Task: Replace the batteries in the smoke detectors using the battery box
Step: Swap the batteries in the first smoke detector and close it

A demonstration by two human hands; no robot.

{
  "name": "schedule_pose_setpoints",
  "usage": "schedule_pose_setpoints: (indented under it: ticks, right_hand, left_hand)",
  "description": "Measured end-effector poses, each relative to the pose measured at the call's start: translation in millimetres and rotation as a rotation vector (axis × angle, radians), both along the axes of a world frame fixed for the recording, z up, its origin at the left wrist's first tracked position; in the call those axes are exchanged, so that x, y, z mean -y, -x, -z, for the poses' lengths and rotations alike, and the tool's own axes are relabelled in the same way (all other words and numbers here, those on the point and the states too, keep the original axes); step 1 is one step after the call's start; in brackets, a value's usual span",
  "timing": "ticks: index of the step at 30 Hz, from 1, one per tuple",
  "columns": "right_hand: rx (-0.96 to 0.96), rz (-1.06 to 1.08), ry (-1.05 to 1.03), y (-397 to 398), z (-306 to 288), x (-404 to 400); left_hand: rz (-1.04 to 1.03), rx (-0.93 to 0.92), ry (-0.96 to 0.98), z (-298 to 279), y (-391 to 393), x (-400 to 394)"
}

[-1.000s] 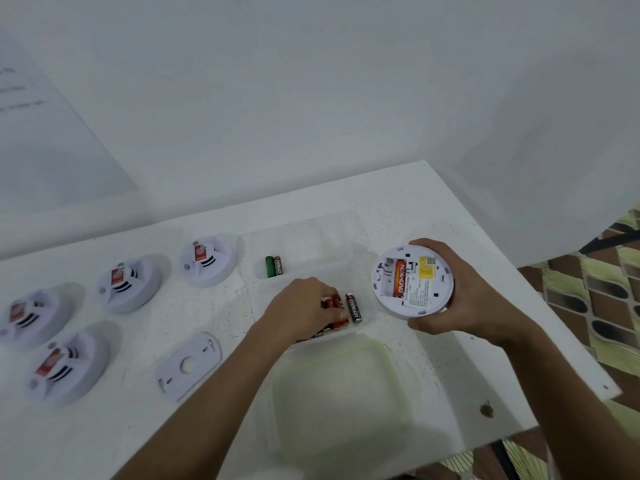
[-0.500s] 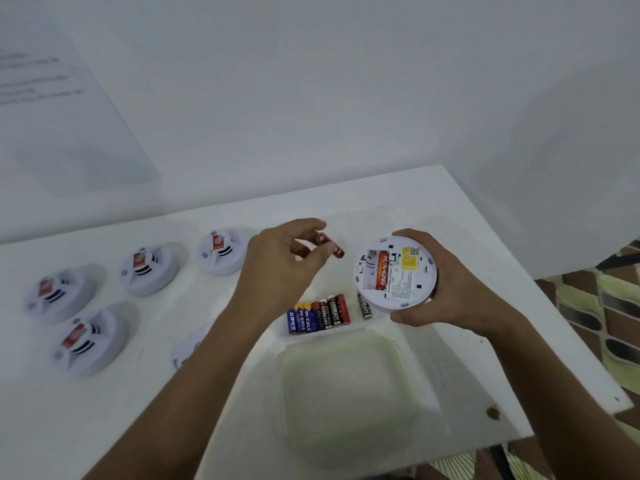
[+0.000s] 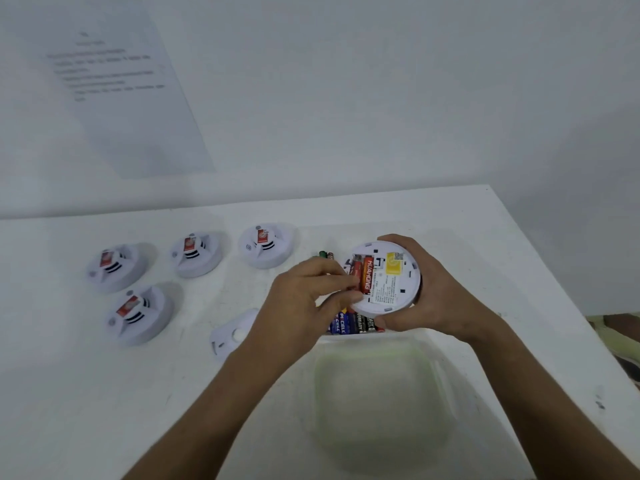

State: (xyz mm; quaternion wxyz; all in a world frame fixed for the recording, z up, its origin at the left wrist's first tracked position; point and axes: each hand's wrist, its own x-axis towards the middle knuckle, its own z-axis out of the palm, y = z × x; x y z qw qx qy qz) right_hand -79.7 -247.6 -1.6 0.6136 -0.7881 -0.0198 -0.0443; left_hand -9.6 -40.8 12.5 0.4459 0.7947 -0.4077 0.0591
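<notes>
Gripping a round white plastic smoke detector (image 3: 388, 280) around its rim, back side up, right hand (image 3: 420, 289) with thumb at the near edge and fingers curled over the far edge, above the right half of the white tabletop (image 3: 502, 258). Lying side by side in the open battery bay at the detector's left: an orange battery printed HUAHONG (image 3: 367, 274) and a red battery (image 3: 356, 268), with a yellow sticker (image 3: 394, 265) to their right. Pressing at the red battery's near end with curled fingertips, left hand (image 3: 304, 299); whether pinching it or only pushing it down cannot be told. Sitting on the tabletop directly under the detector, a clear plastic battery box (image 3: 408, 336), with a row of dark blue, black and red loose batteries (image 3: 351, 323) showing at its near wall between the two hands. Peeking out beyond the left fingers, toward the far edge, a green battery and a brown battery (image 3: 326, 254) side by side. Lying in front of the box toward the near edge, a translucent greenish lid (image 3: 377, 400). Resting on the left half, four more white detectors with red labels: three in a far row (image 3: 116, 266) (image 3: 197, 252) (image 3: 265, 244) and one nearer (image 3: 138, 315). Flat beside the left wrist, a white mounting plate (image 3: 232, 336). Fixed on the wall behind, a sheet of printed paper (image 3: 114, 84), text blurred.
</notes>
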Motion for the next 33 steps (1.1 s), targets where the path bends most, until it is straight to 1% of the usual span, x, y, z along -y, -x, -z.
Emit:
schedule_pose_setpoints:
  ticks: [2,4,7,9,19,22,24,26,28,31,33]
  right_hand:
    - [-0.011,-0.022,0.007,-3,-2,-5]
    - [-0.016,-0.033,0.020,-6,-4,-10]
    - [-0.008,-0.060,0.055,-10,-7,-19]
    - [-0.010,-0.082,0.064,-12,-8,-26]
    - [-0.017,-0.141,0.084,-26,-5,-61]
    - [-0.031,-0.134,0.070,-28,-5,-69]
    - [-0.042,-0.125,0.072,-27,-5,-73]
    - [-0.048,-0.105,0.079,-24,-4,-76]
    - [-0.048,-0.080,0.084,-20,-3,-77]
    - [-0.051,-0.052,0.081,-16,-1,-82]
    - [-0.056,-0.036,0.079,-13,0,-87]
  left_hand:
    - [-0.047,-0.151,0.041,-2,-2,-5]
    - [-0.106,-0.315,0.020,-6,-3,-12]
    - [-0.082,-0.646,-0.008,-16,-7,-22]
    - [-0.073,-0.729,-0.022,-18,-10,-29]
    - [-0.154,-0.794,0.120,-1,-18,-62]
    - [-0.153,-0.796,0.087,1,-21,-73]
    - [-0.185,-0.762,0.045,5,-26,-86]
    - [-0.263,-0.656,-0.086,18,-34,-104]
    - [-0.312,-0.518,-0.304,36,-41,-123]
    - [-0.287,-0.425,-0.581,62,-47,-142]
    - [-0.262,-0.370,-0.684,73,-50,-149]
